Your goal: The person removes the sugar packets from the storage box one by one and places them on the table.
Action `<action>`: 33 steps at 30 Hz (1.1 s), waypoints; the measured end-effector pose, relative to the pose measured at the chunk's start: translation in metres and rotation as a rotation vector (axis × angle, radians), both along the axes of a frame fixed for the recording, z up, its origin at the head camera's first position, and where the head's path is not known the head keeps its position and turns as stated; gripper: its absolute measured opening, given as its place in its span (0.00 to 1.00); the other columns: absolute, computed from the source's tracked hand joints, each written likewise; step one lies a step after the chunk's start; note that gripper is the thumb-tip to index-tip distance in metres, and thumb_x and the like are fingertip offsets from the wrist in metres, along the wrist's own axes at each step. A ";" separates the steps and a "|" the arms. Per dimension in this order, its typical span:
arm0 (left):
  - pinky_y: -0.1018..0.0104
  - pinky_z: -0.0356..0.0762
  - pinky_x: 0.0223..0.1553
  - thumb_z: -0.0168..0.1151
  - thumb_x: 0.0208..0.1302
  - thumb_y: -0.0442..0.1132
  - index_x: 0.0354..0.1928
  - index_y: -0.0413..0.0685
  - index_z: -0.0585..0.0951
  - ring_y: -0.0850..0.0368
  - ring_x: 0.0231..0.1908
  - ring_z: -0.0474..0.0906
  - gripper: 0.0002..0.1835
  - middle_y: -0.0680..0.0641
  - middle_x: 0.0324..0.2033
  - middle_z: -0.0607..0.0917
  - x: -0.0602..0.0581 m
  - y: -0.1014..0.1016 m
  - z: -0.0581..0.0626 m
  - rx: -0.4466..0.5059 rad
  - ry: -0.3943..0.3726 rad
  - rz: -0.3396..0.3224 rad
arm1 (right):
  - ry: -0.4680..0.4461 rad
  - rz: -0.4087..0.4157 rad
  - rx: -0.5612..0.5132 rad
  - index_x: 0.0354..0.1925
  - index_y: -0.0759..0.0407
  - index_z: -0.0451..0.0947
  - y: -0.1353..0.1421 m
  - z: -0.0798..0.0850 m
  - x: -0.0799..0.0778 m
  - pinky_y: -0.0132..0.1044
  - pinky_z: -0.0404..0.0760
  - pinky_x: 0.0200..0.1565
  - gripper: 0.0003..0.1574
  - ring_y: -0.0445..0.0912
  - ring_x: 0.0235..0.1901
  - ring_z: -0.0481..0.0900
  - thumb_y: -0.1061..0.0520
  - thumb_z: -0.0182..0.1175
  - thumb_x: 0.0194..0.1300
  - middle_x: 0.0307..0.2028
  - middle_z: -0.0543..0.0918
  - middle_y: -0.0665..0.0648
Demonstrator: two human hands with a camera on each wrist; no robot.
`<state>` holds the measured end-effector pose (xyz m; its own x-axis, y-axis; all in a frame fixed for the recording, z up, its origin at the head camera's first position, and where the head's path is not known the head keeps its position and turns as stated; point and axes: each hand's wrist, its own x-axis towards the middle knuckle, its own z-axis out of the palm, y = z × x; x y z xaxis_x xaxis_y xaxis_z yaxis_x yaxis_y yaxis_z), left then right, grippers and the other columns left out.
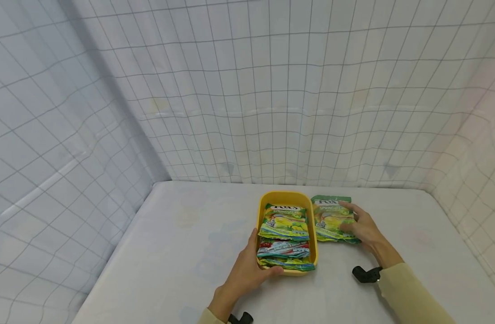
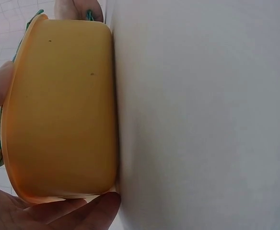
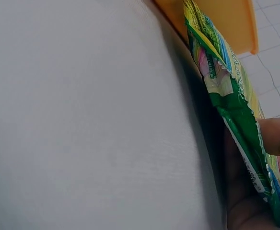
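A yellow plastic tub (image 1: 287, 197) sits on the white table, with several bags of Fox's sweets inside. A green and yellow bag (image 1: 285, 222) lies at its back, and a red and teal bag (image 1: 283, 248) shows in front of that. My left hand (image 1: 244, 270) holds the tub's near left corner, thumb at the front rim and fingers along the left side. To the right of the tub, my right hand (image 1: 366, 229) pinches another green Fox's sweet bag (image 1: 327, 218). In the right wrist view this sweet bag (image 3: 243, 120) is tilted, its edge between thumb and fingers.
The white table (image 1: 190, 225) spreads to both sides of the tub. White gridded curtains (image 1: 247, 112) stand behind the table and at both sides. A black wrist camera (image 1: 366, 274) sits on the right wrist.
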<state>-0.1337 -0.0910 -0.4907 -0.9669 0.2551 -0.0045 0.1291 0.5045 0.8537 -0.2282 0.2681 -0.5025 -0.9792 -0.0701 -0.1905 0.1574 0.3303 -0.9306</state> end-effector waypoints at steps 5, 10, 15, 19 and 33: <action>0.41 0.67 0.66 0.76 0.53 0.65 0.81 0.42 0.42 0.44 0.68 0.68 0.69 0.39 0.73 0.67 0.001 0.000 0.000 0.004 -0.004 0.001 | 0.001 0.005 0.014 0.81 0.53 0.51 -0.002 0.002 0.002 0.57 0.72 0.57 0.54 0.70 0.68 0.61 0.64 0.66 0.64 0.77 0.44 0.77; 0.41 0.67 0.66 0.76 0.52 0.65 0.81 0.42 0.42 0.43 0.69 0.68 0.69 0.39 0.73 0.66 0.001 0.001 -0.001 0.000 -0.005 0.001 | 0.027 0.005 0.037 0.81 0.56 0.51 -0.003 0.003 0.005 0.57 0.71 0.58 0.54 0.69 0.68 0.60 0.65 0.66 0.64 0.77 0.44 0.77; 0.41 0.67 0.66 0.76 0.52 0.65 0.81 0.41 0.42 0.42 0.69 0.67 0.69 0.39 0.73 0.65 0.001 0.000 0.000 0.000 -0.003 0.003 | 0.059 0.000 0.063 0.80 0.61 0.51 -0.003 0.003 0.006 0.64 0.68 0.62 0.54 0.74 0.72 0.51 0.65 0.66 0.63 0.75 0.47 0.78; 0.41 0.67 0.66 0.76 0.53 0.64 0.81 0.41 0.42 0.43 0.68 0.68 0.69 0.39 0.73 0.66 0.001 -0.001 0.001 0.002 0.002 0.001 | 0.062 -0.003 0.096 0.80 0.62 0.50 -0.001 0.005 0.008 0.68 0.66 0.63 0.55 0.76 0.71 0.51 0.61 0.68 0.64 0.73 0.52 0.81; 0.41 0.66 0.66 0.76 0.52 0.64 0.81 0.41 0.42 0.42 0.69 0.67 0.69 0.38 0.73 0.67 0.000 -0.001 0.001 -0.005 -0.008 0.004 | 0.065 -0.029 0.194 0.79 0.67 0.45 -0.003 0.016 0.020 0.66 0.73 0.57 0.60 0.74 0.68 0.60 0.57 0.70 0.64 0.72 0.55 0.80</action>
<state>-0.1336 -0.0921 -0.4899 -0.9678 0.2514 -0.0137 0.1202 0.5092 0.8522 -0.2077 0.2651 -0.4863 -0.9910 -0.0098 -0.1339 0.1111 0.5002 -0.8588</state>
